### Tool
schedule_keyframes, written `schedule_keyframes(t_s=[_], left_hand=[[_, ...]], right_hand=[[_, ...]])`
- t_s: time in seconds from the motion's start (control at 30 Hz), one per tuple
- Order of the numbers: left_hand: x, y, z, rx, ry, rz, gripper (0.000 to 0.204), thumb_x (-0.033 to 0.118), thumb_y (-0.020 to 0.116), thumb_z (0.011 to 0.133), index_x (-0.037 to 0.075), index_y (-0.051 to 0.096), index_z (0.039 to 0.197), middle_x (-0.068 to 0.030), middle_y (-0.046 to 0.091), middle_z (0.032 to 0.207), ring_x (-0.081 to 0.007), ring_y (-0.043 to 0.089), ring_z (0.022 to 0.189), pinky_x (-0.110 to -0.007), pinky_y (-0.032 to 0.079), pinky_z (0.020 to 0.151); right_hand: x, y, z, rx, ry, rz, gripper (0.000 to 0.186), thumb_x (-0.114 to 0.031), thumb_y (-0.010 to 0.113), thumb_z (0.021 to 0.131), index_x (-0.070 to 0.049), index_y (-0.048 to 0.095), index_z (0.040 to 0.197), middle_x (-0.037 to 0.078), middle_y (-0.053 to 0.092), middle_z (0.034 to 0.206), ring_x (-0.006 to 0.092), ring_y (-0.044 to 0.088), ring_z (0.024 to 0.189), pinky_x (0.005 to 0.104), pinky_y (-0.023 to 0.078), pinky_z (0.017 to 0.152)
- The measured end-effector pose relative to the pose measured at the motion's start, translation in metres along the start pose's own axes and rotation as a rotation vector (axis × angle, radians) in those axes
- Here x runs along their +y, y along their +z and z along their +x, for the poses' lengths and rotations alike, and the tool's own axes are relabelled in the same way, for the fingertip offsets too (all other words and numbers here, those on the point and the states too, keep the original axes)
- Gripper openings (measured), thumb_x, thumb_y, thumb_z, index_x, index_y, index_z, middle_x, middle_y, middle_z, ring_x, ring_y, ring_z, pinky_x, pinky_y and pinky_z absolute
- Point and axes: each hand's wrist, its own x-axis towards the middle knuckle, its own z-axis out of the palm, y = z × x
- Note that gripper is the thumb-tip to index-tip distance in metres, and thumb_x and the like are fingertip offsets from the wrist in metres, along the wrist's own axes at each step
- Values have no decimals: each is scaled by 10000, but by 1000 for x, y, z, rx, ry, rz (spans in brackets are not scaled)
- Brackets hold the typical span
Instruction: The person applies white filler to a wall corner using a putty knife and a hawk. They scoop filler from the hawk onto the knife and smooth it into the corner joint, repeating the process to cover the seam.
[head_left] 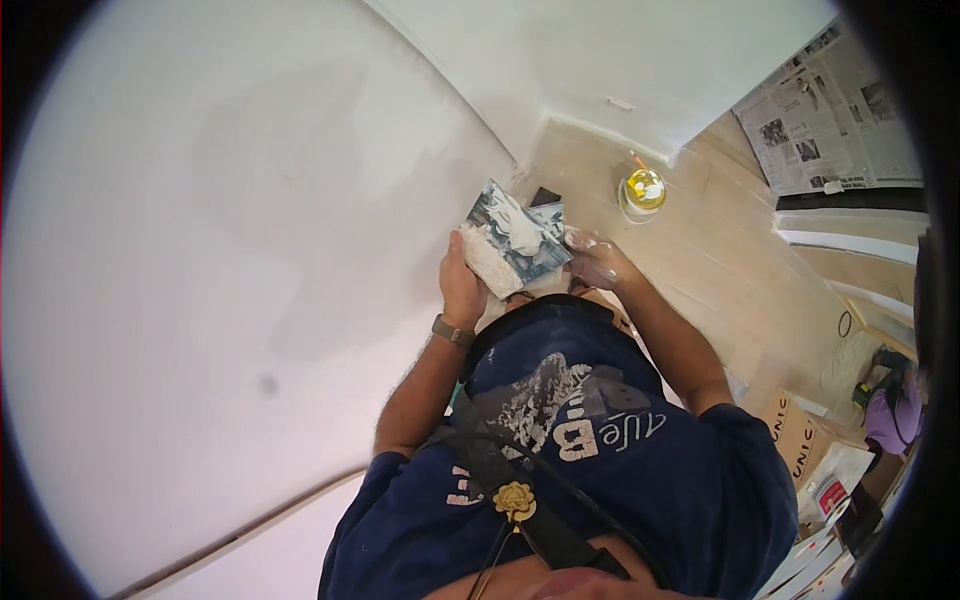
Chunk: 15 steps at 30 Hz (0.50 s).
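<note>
Plate: tilted between our hands, one corner pointing away from us, white paste across it.
Left hand: we hold its left edge, nearer the thick paste band.
Right hand: at its right edge; how we grip there, we cannot tell.

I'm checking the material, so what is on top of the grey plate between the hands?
White paste lies unevenly on the grey plate. The surface beneath it is covered; the underside faces away, unseen.
</note>
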Motion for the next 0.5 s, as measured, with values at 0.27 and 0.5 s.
schedule_keyframes(t_s=[0.27, 0.5], left_hand=[[-2, 0, 5, -82, -15, -85, 480, 344, 288, 978, -48, 445, 1204, -143, 532, 1184, -227, 521, 1093, -339, 405, 950], [5, 0, 8, -115, -82, -146, 472, 336, 303, 975, -55, 444, 1200, -146, 541, 1166, -232, 546, 1059, -351, 426, 936]], right_hand=[[17, -7, 28, -199, -8, 245, 467, -255, 552, 870, -6, 447, 1251, 117, 532, 1220, 215, 544, 1071, 399, 418, 936], [37, 2, 55, -94, 171, 480, 400, -212, 492, 905, -40, 440, 1261, 104, 544, 1196, 212, 551, 1052, 382, 435, 937]])
